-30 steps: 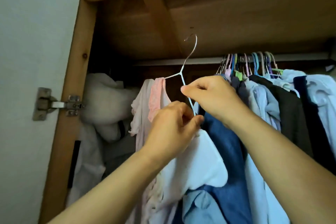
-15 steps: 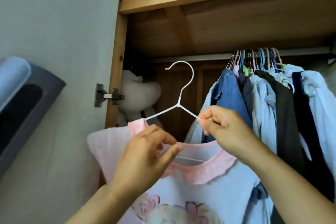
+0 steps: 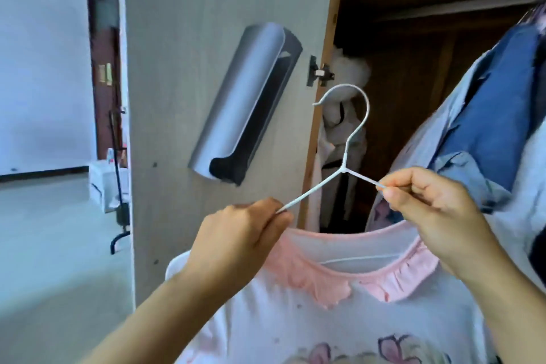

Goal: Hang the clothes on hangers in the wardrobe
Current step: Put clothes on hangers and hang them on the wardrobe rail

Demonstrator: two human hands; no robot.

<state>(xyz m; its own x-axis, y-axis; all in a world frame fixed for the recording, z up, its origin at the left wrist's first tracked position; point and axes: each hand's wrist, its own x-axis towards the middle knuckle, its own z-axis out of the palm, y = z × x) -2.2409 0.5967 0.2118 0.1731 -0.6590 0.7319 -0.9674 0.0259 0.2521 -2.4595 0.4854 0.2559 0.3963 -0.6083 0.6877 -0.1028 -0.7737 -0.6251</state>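
Note:
A white wire hanger (image 3: 345, 154) is held upright in front of the open wardrobe, its hook pointing left. My left hand (image 3: 236, 242) grips the hanger's left arm and my right hand (image 3: 434, 210) pinches its right arm. A white shirt with a pink ruffled collar (image 3: 325, 284) and a flower print hangs from the hanger below my hands; the hanger's bottom bar shows inside the neck opening. The wardrobe rail (image 3: 455, 6) runs across the upper right.
Blue and dark clothes (image 3: 487, 115) hang at the right on the rail. A white plush toy (image 3: 345, 103) sits inside the wardrobe behind the hanger. The open wardrobe door (image 3: 183, 97) with a grey holder (image 3: 248, 103) stands left. A room doorway (image 3: 106, 68) lies far left.
The view has swung left and down. The hanger with the shirt has come out from the rail and turned to face me; my left hand moved from the collar onto the hanger's left arm.

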